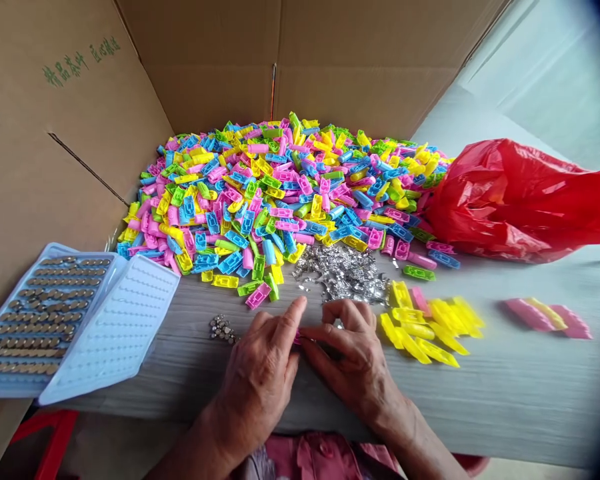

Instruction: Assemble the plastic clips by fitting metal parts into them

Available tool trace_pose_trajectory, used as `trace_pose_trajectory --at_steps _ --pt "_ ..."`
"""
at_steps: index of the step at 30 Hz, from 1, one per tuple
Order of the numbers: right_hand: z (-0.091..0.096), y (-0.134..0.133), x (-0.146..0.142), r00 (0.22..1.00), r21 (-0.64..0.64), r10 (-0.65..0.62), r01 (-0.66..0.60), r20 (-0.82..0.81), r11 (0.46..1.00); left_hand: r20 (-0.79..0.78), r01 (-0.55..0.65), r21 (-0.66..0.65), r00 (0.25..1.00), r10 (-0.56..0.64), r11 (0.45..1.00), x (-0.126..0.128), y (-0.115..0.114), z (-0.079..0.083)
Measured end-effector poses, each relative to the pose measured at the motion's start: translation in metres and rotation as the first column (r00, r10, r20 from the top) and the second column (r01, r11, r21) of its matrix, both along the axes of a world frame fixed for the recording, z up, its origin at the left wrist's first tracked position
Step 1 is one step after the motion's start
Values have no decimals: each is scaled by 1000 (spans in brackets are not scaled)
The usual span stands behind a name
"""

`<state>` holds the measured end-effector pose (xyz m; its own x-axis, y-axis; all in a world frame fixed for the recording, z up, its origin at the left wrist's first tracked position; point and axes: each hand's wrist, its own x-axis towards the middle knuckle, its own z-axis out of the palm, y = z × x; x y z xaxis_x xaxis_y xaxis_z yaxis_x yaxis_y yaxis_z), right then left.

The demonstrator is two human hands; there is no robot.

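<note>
Right hand (353,357): fingers (325,335) closed on pink piece (297,337), mostly hidden, long axis seemingly left-right. Left hand (257,380) curled just left; grip unclear.

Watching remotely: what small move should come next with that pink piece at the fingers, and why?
Probably hold the small pink piece steady in the right hand and move the left hand to the small silver bits, since they lie just beside it, closer than the larger silver pile.
</note>
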<state>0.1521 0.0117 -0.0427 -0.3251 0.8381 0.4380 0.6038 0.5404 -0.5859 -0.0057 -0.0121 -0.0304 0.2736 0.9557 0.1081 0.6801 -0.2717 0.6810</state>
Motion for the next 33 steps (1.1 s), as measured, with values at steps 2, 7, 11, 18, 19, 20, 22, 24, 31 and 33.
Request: trace_pose_trajectory --at_steps 2,7,11,18,19,20,22,24,31,33 --pt "-1 0 0 1000 -8 -2 2 4 1000 -16 4 -4 1000 -4 1000 0 3 -3" --pt "-4 -1 0 1000 -35 8 -8 3 999 -4 7 -2 1000 -7 1000 0 7 -8" --pt "-3 -1 1 999 -73 27 -29 -29 997 6 -9 50 1000 8 999 0 6 -9" --pt "11 -1 15 960 -208 94 -152 -265 966 121 -17 129 993 2 991 -2 1 9" --pt "12 -2 17 949 -222 103 -174 -297 959 129 -22 141 992 4 990 -2 0 12" --pt "13 -3 18 939 -232 113 -195 -324 953 138 -24 149 990 3 988 -1 -1 15" --pt "13 -4 18 924 -240 132 -228 -358 943 162 -24 148 987 0 989 1 -3 19" --pt "13 -4 18 916 -246 147 -251 -374 936 187 -23 130 982 -2 991 3 -5 21" --pt "14 -7 21 904 -281 137 -265 -404 922 250 -24 86 968 2 996 7 -11 19" --pt "15 -7 22 896 -304 132 -278 -423 911 274 -23 82 962 0 996 7 -12 19"
